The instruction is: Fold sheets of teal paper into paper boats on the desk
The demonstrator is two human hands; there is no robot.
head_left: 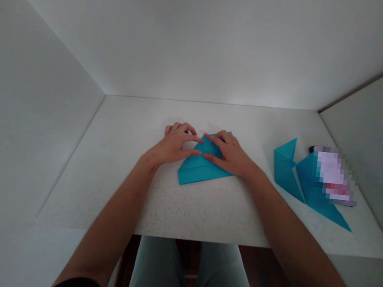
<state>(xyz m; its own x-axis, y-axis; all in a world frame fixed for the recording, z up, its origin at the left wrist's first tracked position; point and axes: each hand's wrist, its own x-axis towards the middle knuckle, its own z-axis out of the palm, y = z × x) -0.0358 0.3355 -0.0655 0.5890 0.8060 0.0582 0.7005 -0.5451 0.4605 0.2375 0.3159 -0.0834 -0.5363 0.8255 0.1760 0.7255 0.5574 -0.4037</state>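
A folded teal paper sheet (197,168) lies at the centre of a speckled white surface (105,184), long axis running lower left to upper right, layered edges visible. The left hand (174,146) and right hand (229,154) rest open on it, fingertips pressing, not grasping. Two other folded teal paper pieces (284,169) (318,200) lie well to the right.

white walls (202,39) | speckled white counter (106,175) | dark floor (254,259), probably wood

The head view looks forward and down onto a white tabletop (106,175).
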